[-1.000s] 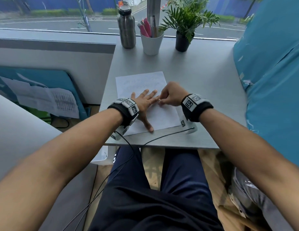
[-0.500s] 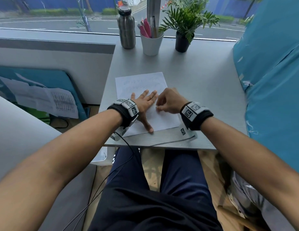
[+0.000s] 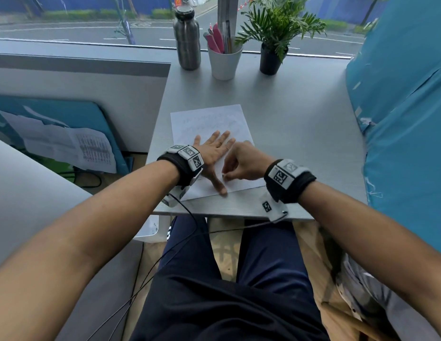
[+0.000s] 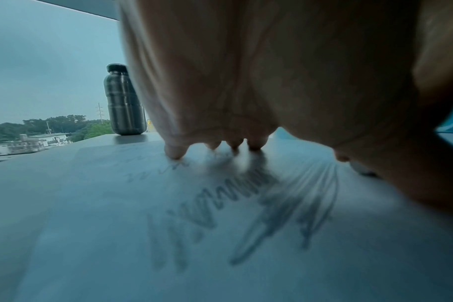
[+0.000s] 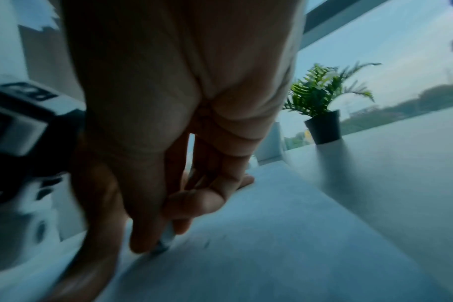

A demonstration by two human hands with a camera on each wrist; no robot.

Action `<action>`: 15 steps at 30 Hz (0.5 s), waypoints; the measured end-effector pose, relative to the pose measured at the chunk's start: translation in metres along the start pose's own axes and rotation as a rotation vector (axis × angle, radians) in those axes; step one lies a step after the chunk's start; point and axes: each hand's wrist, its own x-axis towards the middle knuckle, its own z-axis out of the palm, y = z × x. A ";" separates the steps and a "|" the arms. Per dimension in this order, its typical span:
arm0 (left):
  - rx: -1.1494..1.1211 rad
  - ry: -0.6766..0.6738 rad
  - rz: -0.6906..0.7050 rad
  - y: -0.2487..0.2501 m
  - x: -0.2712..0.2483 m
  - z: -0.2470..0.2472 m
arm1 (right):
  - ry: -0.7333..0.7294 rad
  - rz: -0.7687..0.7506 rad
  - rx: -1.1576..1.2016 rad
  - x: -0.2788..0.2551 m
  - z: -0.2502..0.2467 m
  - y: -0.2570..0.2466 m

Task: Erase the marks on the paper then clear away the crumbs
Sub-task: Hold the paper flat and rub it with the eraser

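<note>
On the near half of the paper my right hand is curled, its thumb and fingertips pinching a small whitish eraser whose tip meets the sheet. From the right wrist view the eraser shows only as a pale blurred nub under the fingers, so I cannot tell its shape. Just beside it, my left hand lies flat on the sheet, fingers spread and straight, thumb pointing back toward the near edge, pressing the paper down. Under that palm the left wrist view shows dark pencil scribbles on the sheet; fainter lines of marks run across the far half.

The paper lies on the grey worktop, close to its near edge. Well apart from my hands, along the far edge by the window, stand a steel bottle, a white cup of pens and a potted plant. A blue cover hangs at my right.
</note>
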 end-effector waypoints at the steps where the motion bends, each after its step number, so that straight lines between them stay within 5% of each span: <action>1: 0.001 0.001 -0.003 0.000 0.000 0.000 | 0.033 0.016 0.017 0.006 -0.006 0.005; 6: 0.010 0.012 -0.027 0.001 0.000 0.000 | 0.221 0.130 -0.007 0.019 -0.027 0.017; 11: 0.028 -0.007 -0.040 0.000 0.002 0.001 | -0.023 0.020 0.021 -0.002 0.003 -0.003; 15: 0.016 0.002 -0.032 0.002 0.000 -0.001 | 0.177 0.109 0.019 0.020 -0.021 0.017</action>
